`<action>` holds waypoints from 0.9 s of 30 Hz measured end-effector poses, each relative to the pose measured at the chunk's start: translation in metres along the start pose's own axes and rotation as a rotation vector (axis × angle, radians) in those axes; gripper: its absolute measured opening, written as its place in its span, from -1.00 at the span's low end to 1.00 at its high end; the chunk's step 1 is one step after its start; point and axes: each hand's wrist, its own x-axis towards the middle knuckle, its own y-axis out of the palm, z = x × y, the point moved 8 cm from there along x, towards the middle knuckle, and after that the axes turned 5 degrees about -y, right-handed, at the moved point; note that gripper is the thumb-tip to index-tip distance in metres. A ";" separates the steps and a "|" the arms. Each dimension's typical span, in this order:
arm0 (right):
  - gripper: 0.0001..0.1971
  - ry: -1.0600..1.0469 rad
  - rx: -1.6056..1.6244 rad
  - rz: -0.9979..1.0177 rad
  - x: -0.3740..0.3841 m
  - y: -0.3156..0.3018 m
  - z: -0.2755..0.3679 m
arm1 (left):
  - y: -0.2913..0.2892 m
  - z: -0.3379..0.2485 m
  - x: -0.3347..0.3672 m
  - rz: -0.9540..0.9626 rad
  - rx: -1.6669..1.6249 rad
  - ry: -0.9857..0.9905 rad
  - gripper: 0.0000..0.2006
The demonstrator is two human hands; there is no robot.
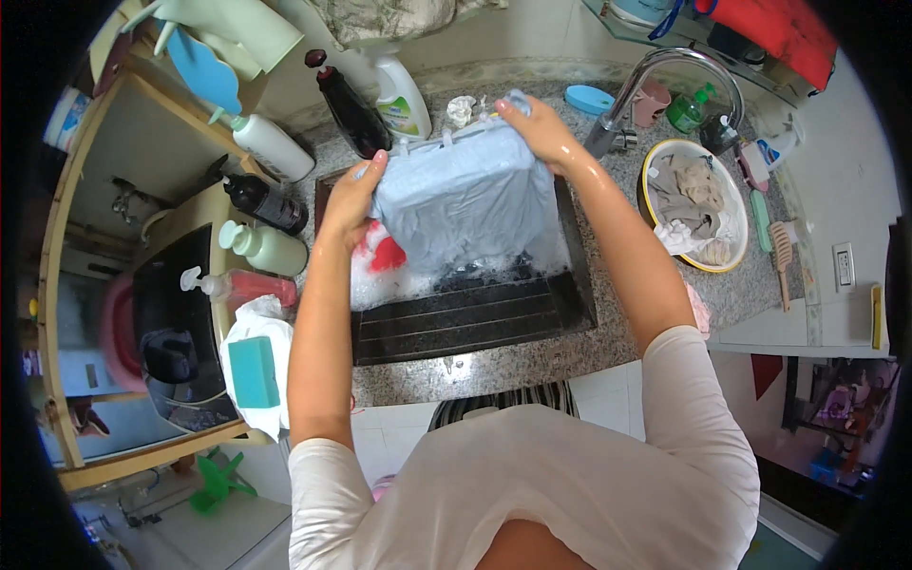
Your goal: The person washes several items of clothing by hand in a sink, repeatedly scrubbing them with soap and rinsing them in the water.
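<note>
A wet light blue garment (465,190) hangs stretched between my hands over the dark sink (465,323). Loops show along its top edge, and its lower part reaches down to the suds. My left hand (353,201) grips its left end, the thumb pointing up. At the upper right corner my right hand (543,135) is closed on the same garment, set a little farther away than the left. Soapy water glistens on both forearms. A red and white cloth (385,251) lies in the white foam (375,287) beside my left hand. The garment covers the far part of the sink.
Several bottles flank the sink, among them a dark pump bottle (350,106) and a pink one (249,287). A teal sponge (254,372) rests on white cloth at left. Right of the sink are a curved faucet (665,57), a yellow-rimmed basin (719,269) of clothes and a brush (782,256).
</note>
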 end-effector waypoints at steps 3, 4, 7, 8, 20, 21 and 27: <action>-0.49 0.020 0.108 0.121 0.005 0.001 0.029 | 0.000 -0.023 -0.002 0.024 0.131 0.019 -0.74; -0.49 0.012 0.111 0.119 0.002 0.004 0.044 | 0.002 -0.030 -0.004 0.023 0.135 0.025 -0.74; -0.59 -0.054 0.195 0.378 -0.016 0.039 0.087 | 0.036 -0.051 -0.018 0.212 0.299 0.111 -0.73; -0.62 -0.116 0.249 0.415 -0.018 0.046 0.095 | 0.051 -0.056 -0.023 0.222 0.303 0.118 -0.73; -0.16 -0.229 0.414 0.417 -0.020 0.034 0.090 | 0.103 -0.170 -0.058 0.192 0.245 0.301 -0.86; -0.05 -0.347 0.367 0.466 -0.030 0.037 0.084 | 0.114 -0.184 -0.069 0.137 0.228 0.329 -0.89; 0.03 -0.397 0.248 0.217 -0.078 0.095 0.096 | 0.118 -0.220 -0.057 0.107 0.080 0.310 -0.84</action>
